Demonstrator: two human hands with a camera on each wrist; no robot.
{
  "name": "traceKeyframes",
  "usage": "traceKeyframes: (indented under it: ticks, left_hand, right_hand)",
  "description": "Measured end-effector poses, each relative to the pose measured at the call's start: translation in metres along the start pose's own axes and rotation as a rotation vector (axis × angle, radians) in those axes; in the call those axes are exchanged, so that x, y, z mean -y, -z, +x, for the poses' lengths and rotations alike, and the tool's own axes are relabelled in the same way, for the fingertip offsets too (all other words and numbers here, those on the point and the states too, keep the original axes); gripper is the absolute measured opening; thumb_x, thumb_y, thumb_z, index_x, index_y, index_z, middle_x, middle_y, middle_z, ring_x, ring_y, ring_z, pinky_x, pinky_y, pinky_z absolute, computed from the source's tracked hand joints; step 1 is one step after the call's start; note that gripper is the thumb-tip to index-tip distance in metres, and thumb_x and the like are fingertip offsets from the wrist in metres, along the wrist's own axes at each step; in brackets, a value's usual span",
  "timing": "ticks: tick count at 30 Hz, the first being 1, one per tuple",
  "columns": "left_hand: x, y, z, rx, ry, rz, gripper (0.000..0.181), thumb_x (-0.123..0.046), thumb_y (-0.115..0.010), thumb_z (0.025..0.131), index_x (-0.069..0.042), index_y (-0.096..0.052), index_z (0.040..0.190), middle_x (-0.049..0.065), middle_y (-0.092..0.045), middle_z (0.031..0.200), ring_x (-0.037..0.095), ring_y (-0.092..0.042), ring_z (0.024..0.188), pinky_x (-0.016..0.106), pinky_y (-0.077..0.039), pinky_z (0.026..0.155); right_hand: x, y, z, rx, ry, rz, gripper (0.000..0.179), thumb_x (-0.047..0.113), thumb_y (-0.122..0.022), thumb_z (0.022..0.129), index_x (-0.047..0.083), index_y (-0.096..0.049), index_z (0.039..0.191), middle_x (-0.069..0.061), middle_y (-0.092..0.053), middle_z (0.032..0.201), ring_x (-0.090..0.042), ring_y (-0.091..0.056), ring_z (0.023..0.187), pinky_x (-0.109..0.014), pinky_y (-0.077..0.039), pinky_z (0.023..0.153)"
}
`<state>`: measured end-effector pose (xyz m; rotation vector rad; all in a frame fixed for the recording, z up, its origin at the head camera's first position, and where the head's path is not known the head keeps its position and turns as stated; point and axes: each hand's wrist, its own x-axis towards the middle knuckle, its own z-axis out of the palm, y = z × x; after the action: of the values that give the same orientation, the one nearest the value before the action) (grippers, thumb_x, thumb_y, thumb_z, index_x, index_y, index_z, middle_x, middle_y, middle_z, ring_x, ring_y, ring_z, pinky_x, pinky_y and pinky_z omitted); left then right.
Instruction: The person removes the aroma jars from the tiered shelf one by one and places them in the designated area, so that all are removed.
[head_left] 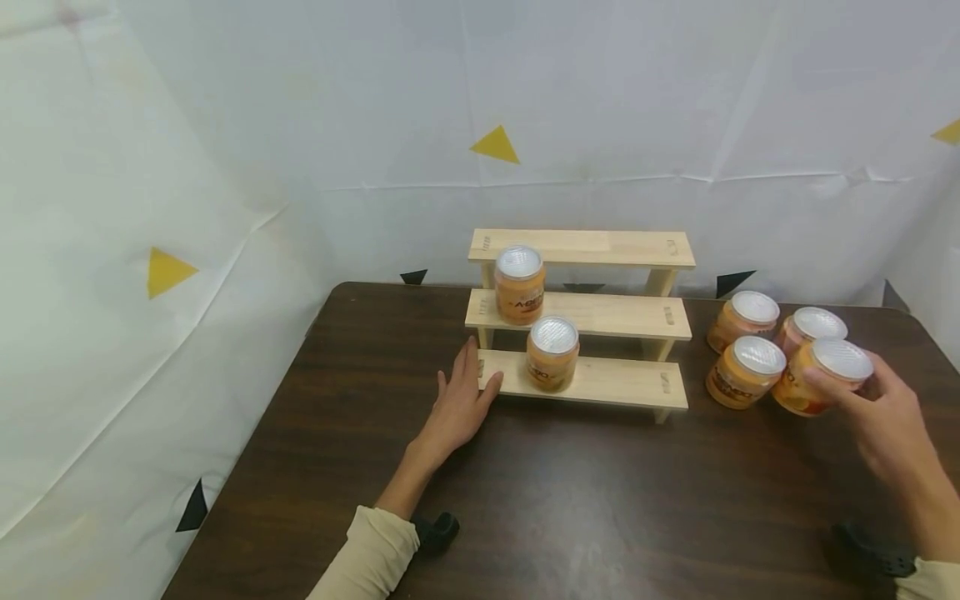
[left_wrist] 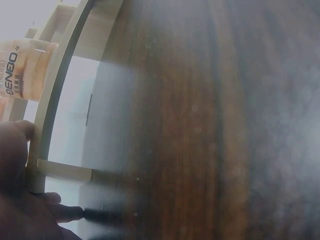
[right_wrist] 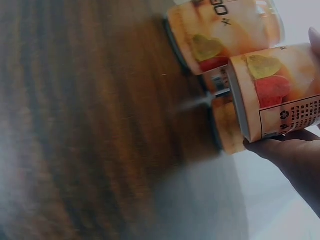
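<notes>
My right hand (head_left: 888,417) grips an orange-labelled plastic jar (head_left: 821,375) with a silvery lid, thumb on the near side. In the right wrist view this jar (right_wrist: 280,90) is tilted, its base edge off the dark table. My left hand (head_left: 456,404) rests at the left end of a three-step wooden rack (head_left: 622,383), thumb along the lowest board's front edge and fingers spread. One matching jar (head_left: 552,354) stands on the lowest board, left of its middle. Another jar (head_left: 519,287) stands on the middle board near its left end.
Three more jars, a front one (head_left: 742,375), a back left one (head_left: 742,321) and a back right one (head_left: 810,325), stand close beside the held jar, right of the rack. White sheeting (head_left: 375,125) hangs behind and left of the dark wooden table (head_left: 585,500).
</notes>
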<state>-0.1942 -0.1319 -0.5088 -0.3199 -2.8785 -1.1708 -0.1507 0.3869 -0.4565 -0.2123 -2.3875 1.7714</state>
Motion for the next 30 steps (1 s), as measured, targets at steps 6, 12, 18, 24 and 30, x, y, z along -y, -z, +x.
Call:
traceKeyframes:
  ticks: [6, 12, 18, 24, 30]
  left_hand:
    - [0.010, -0.006, 0.005, 0.017, 0.018, 0.056, 0.091, -0.062, -0.039, 0.116, -0.002, -0.006, 0.176, 0.024, -0.013, 0.183, 0.039, -0.020, 0.169, 0.077, -0.008, 0.129]
    - [0.011, -0.007, 0.007, 0.038, 0.045, 0.068, 0.087, -0.054, -0.042, 0.118, -0.005, -0.003, 0.177, 0.021, -0.011, 0.184, 0.036, -0.017, 0.170, 0.075, -0.007, 0.130]
    - [0.011, -0.007, 0.008, 0.048, 0.052, 0.073, 0.087, -0.054, -0.042, 0.118, -0.005, -0.001, 0.177, 0.021, -0.009, 0.184, 0.036, -0.016, 0.170, 0.075, -0.006, 0.131]
    - [0.010, -0.007, 0.006, 0.034, 0.040, 0.056, 0.088, -0.057, -0.042, 0.117, -0.004, -0.003, 0.177, 0.022, -0.011, 0.184, 0.037, -0.017, 0.170, 0.076, -0.008, 0.130]
    - [-0.003, 0.002, -0.001, 0.015, 0.016, 0.016, 0.090, -0.060, -0.039, 0.117, 0.000, -0.007, 0.176, 0.028, -0.014, 0.181, 0.043, -0.019, 0.168, 0.079, -0.007, 0.128]
  right_hand:
    - [-0.012, -0.004, -0.003, 0.003, -0.012, 0.018, 0.044, 0.018, -0.069, 0.110, 0.044, -0.050, 0.139, 0.027, -0.049, 0.124, 0.008, -0.047, 0.115, -0.004, -0.030, 0.115]
    - [-0.019, -0.007, -0.002, 0.010, -0.001, 0.110, 0.044, 0.011, -0.072, 0.107, 0.042, -0.054, 0.131, 0.025, -0.053, 0.123, 0.009, -0.049, 0.112, -0.003, -0.034, 0.106]
    - [-0.020, -0.009, -0.002, 0.009, -0.024, -0.055, 0.049, 0.021, -0.071, 0.109, 0.046, -0.045, 0.141, 0.030, -0.047, 0.124, 0.009, -0.046, 0.119, -0.005, -0.031, 0.115]
    - [-0.021, -0.009, -0.005, -0.003, -0.041, -0.101, 0.052, 0.024, -0.072, 0.109, 0.044, -0.043, 0.147, 0.033, -0.046, 0.122, 0.008, -0.045, 0.125, -0.004, -0.031, 0.115]
    - [-0.019, -0.008, -0.006, -0.006, -0.040, -0.118, 0.053, 0.024, -0.073, 0.108, 0.045, -0.044, 0.147, 0.034, -0.047, 0.122, 0.011, -0.045, 0.117, -0.001, -0.033, 0.108]
